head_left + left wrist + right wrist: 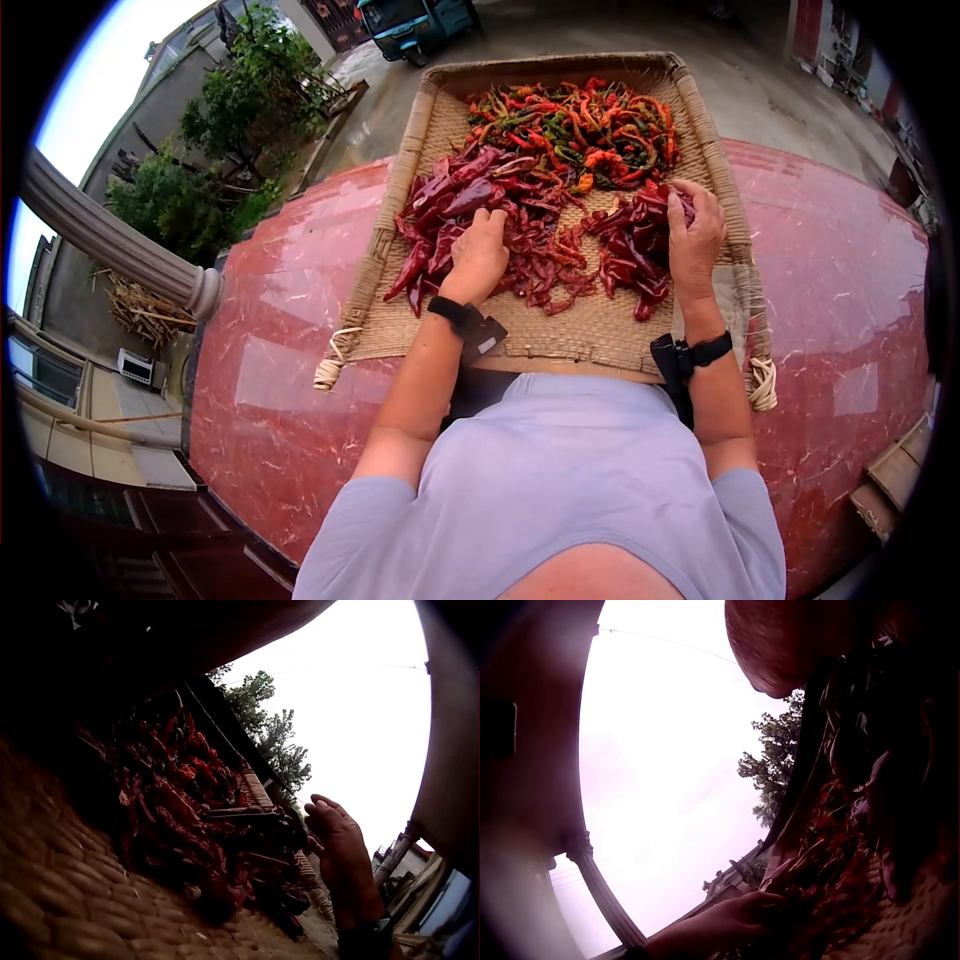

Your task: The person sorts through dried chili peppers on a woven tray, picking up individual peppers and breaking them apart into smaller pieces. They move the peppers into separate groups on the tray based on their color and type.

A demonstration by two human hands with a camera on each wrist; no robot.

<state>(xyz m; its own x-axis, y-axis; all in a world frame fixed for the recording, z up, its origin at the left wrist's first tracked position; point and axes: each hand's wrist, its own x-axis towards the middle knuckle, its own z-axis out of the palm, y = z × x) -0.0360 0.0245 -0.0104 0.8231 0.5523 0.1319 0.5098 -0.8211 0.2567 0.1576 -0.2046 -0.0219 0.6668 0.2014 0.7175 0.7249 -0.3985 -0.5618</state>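
Note:
My left hand (478, 262) reaches into a heap of large dark red dried chilies (440, 215) on the left of a woven tray (385, 338). Its fingers are bent and pinch at a chili there; the right wrist view shows this left hand (724, 922) low against the pile. At the right side of the tray, my right hand (698, 245) holds some dark red chilies between thumb and curled fingers, above a smaller heap (640, 262). Shrivelled red chilies (545, 262) are spread between the two hands.
Smaller red, orange and green chilies (580, 130) fill the tray's far part. The tray has a raised rim (725, 190) on its sides. Beyond lie red polished tiles (285, 290), a column (120, 235), green shrubs (170, 200) and a parked teal vehicle (415, 30).

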